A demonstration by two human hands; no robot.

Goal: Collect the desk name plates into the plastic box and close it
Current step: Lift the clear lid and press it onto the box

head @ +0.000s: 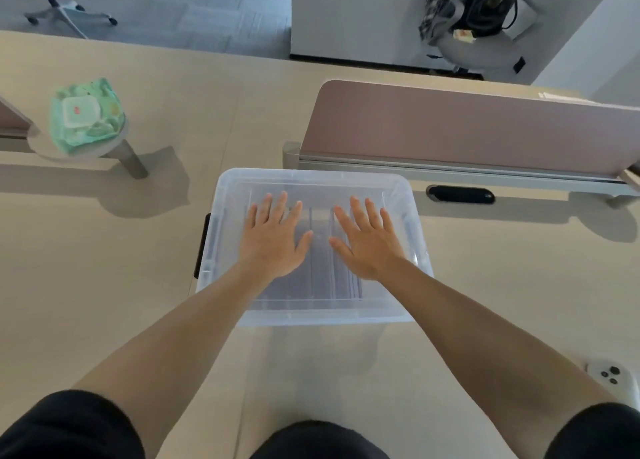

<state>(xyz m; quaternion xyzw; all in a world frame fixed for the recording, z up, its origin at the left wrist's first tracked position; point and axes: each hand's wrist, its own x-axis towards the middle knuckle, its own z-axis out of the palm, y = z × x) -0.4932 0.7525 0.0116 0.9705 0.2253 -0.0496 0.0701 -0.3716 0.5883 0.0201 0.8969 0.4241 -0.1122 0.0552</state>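
At the far left of the pale tabletop (104,268), a green pack of wipes (86,116) sat on a small round stand, well apart from the work. Bare tabletop lay between it and the clear plastic box (311,351) in the middle, whose lid (313,181) was laid on top.

A black latch (202,247) showed on the box's left end. Whether it was fastened could not be told, and no latch was visible on the right end. The left hand (273,240) lay flat on the lid, fingers straight and spread, gripping nothing. Between the hands, the dark desk name plates (320,278) showed dimly through the lid, standing in rows inside the box. The right hand (369,244) lay the same way just beside them, fingers straight and spread, pressing down with nothing held.

The box looked stiff but thin-walled and smooth, so probably slippery, and fairly heavy with the plates inside. The lid would likely flex in its middle, so pressure near the rim would seat it better. The short ends, by the latches, seemed the best place to take hold.

Behind and to the right, a pink divider screen (467,129) and a black cable slot (460,194) stood near the box's far corner, narrowing the room there. A white phone (609,379) lay at the near right, well apart.
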